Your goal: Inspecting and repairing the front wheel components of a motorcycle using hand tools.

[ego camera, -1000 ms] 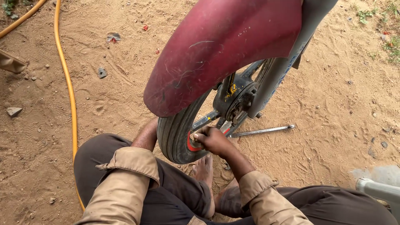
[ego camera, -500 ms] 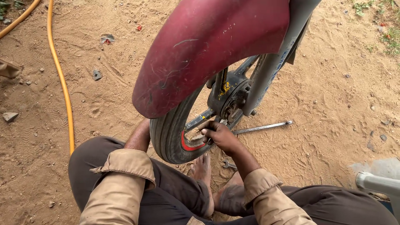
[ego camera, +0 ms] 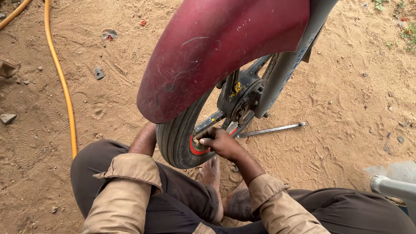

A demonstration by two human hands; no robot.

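A motorcycle front wheel with a black tyre (ego camera: 175, 138) stands under a scratched dark red mudguard (ego camera: 216, 47). My right hand (ego camera: 221, 142) is closed against the wheel rim by its red stripe, fingers curled at the tyre's edge. My left hand is hidden behind the tyre; only the left forearm (ego camera: 145, 139) shows, reaching to the far side. The black hub (ego camera: 242, 102) and grey fork leg (ego camera: 284, 69) rise above my hand. My bare feet (ego camera: 212, 173) rest on the sand below the wheel.
A long metal rod tool (ego camera: 271, 129) lies on the sandy ground right of the wheel. An orange hose (ego camera: 63, 82) runs along the left. Small stones and scraps dot the dirt. A grey metal part (ego camera: 392, 186) sits at the right edge.
The view has shifted so the wheel and mudguard sit a little further left. My right hand stays at the rim, pressed slightly lower on the tyre's edge.
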